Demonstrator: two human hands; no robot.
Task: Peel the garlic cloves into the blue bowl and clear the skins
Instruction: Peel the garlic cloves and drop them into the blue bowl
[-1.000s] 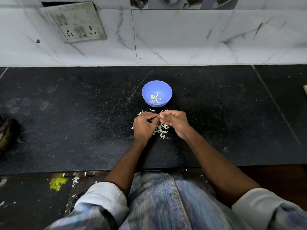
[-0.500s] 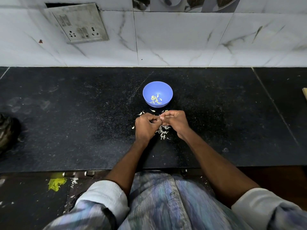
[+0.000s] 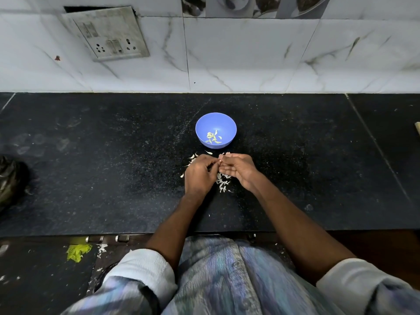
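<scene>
Currently, both hands meet fingertip to fingertip just short of the small round blue plastic bowl (image 3: pixel 216 129). The left hand (image 3: pixel 198 176) has its fingers curled inward; the right hand (image 3: pixel 237 169) has thumb and forefinger drawn together at the contact point. A pale sliver shows at that pinch, probably the garlic clove (image 3: pixel 220 158) being peeled, but it is too small to confirm, and which hand bears it cannot be told.

Hazards, judged from this position:
1. The clove is small and likely slick once bared. A pinch that slackens would drop it into the heap of white papery garlic skins (image 3: pixel 223 181) directly under the grip, where it would be hard to find.
2. Loosened skin may cling to the fingers and ride into the bowl, which already holds several pale peeled pieces.
3. Scattered skins lie on both sides of the grip; a wide sweep later could push them off the near edge.

Clearances:
1. The bowl sits just beyond the grip, apart from both hands.
2. The speckled black stone counter (image 3: pixel 91 178) offers open room left and right of the grip.
3. The near counter edge lies well behind the wrists; the white marble-pattern wall tiles (image 3: pixel 250 53) stand well beyond the bowl.
</scene>
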